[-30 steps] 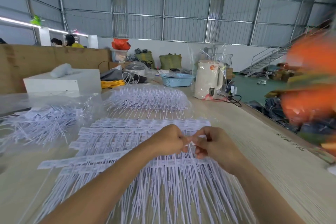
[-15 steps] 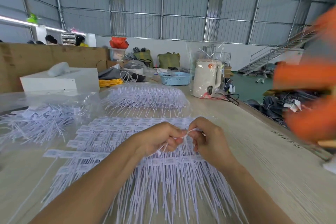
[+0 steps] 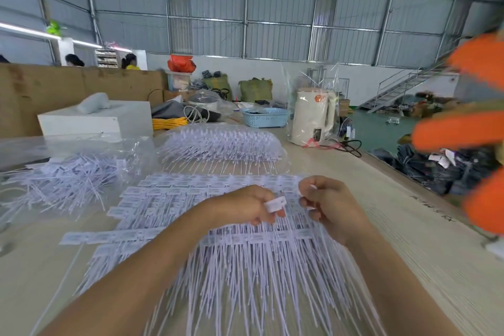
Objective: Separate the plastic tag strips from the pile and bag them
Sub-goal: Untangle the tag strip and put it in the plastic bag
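A wide pile of white plastic tag strips point(image 3: 207, 229) covers the table in front of me, heads in rows, tails pointing toward me. My left hand point(image 3: 245, 206) hovers over the pile and pinches one separated tag point(image 3: 276, 204) by its flat head. My right hand point(image 3: 328, 203) is just to the right, fingers curled on a small white piece of the strip. A clear bag holding loose tags point(image 3: 68, 172) lies at the left. Another clear bag packed with tag strips point(image 3: 221, 144) lies behind the pile.
A white electric kettle point(image 3: 312, 117) in clear wrap, a blue basket point(image 3: 266, 117) and yellow cable point(image 3: 169, 123) stand at the back. A white box point(image 3: 95, 120) sits back left. A blurred orange shape point(image 3: 463, 133) fills the right side past the table's right edge point(image 3: 425, 199).
My hands were pinched together on one strip. They have pulled apart, and a single tag has come away in my left hand. The camera tilted slightly.
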`<action>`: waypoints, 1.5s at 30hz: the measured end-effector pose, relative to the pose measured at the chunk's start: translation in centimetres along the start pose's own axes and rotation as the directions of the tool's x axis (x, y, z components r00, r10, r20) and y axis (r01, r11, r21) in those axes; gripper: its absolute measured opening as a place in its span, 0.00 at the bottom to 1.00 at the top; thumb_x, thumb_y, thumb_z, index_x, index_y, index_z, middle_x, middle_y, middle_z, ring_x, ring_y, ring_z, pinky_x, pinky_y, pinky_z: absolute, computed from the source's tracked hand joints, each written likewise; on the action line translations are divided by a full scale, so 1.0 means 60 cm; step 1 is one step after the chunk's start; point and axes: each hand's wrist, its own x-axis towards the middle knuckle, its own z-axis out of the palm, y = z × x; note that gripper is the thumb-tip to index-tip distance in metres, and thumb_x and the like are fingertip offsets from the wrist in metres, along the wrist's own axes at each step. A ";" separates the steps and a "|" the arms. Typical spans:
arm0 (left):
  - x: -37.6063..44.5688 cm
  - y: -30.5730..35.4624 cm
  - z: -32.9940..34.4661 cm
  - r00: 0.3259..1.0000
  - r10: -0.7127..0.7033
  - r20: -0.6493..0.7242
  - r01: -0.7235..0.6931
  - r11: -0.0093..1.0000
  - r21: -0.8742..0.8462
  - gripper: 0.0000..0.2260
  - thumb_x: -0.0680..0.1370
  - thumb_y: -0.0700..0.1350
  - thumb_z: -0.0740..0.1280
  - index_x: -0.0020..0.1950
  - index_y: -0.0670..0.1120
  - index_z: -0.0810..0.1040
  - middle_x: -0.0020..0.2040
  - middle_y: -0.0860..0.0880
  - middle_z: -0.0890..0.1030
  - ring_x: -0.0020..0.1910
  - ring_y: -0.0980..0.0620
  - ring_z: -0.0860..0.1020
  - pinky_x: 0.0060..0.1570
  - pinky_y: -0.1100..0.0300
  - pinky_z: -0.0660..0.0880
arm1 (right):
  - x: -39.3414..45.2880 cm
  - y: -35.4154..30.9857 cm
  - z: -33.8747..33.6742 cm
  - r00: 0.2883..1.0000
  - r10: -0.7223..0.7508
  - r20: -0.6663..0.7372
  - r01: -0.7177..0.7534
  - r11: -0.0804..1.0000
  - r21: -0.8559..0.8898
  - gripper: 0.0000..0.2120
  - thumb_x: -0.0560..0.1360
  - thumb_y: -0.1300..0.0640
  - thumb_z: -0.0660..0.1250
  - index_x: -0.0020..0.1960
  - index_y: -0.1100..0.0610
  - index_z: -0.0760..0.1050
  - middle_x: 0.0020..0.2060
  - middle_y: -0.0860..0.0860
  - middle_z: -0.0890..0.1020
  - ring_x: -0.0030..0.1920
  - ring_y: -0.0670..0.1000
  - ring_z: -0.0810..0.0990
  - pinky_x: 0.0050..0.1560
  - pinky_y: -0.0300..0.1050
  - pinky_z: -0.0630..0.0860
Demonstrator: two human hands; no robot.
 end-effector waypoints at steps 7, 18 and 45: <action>0.003 -0.014 0.011 0.988 0.113 -0.109 -0.088 0.974 0.210 0.16 0.77 0.44 0.68 0.57 0.52 0.63 0.55 0.49 0.74 0.54 0.53 0.74 0.52 0.58 0.74 | -0.016 0.009 0.048 0.982 0.042 0.183 -0.025 0.995 -0.097 0.06 0.75 0.64 0.67 0.39 0.60 0.76 0.35 0.55 0.83 0.34 0.52 0.81 0.38 0.47 0.80; -0.013 -0.019 -0.002 0.966 0.098 -0.237 -0.061 0.986 0.156 0.14 0.77 0.52 0.67 0.38 0.44 0.78 0.29 0.52 0.73 0.29 0.53 0.70 0.34 0.61 0.67 | -0.011 0.016 0.047 0.985 -0.104 0.138 0.107 0.994 -0.014 0.04 0.75 0.68 0.65 0.44 0.64 0.78 0.26 0.52 0.78 0.26 0.46 0.76 0.28 0.37 0.73; -0.034 0.001 -0.022 0.994 -0.026 -0.105 0.041 0.989 0.141 0.06 0.76 0.35 0.65 0.51 0.44 0.75 0.42 0.51 0.75 0.35 0.57 0.73 0.36 0.66 0.71 | -0.027 -0.053 0.011 0.966 0.049 0.256 -0.100 0.977 0.191 0.04 0.71 0.67 0.64 0.40 0.64 0.76 0.36 0.57 0.79 0.33 0.50 0.76 0.29 0.38 0.74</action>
